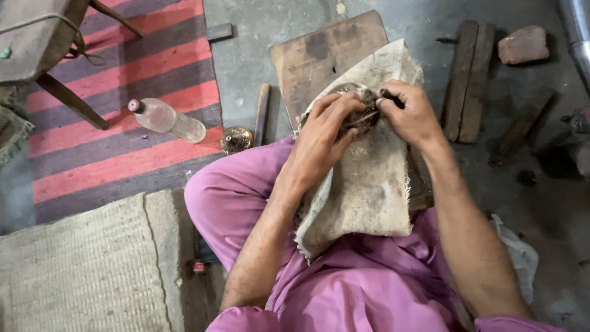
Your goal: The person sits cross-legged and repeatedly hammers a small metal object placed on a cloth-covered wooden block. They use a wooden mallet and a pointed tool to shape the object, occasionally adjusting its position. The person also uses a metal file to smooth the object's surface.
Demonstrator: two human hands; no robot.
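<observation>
The left hand (324,126) is clamped on a round metal piece (362,114), resting on the cloth (369,184) over the lap. The right hand (410,114) pinches a small dark tool (391,97) against its rim. The engraving step seems in progress; the next move needs a steady hold.

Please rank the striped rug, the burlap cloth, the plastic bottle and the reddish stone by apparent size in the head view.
1. striped rug
2. burlap cloth, though it lies nearer the camera
3. plastic bottle
4. reddish stone
</observation>
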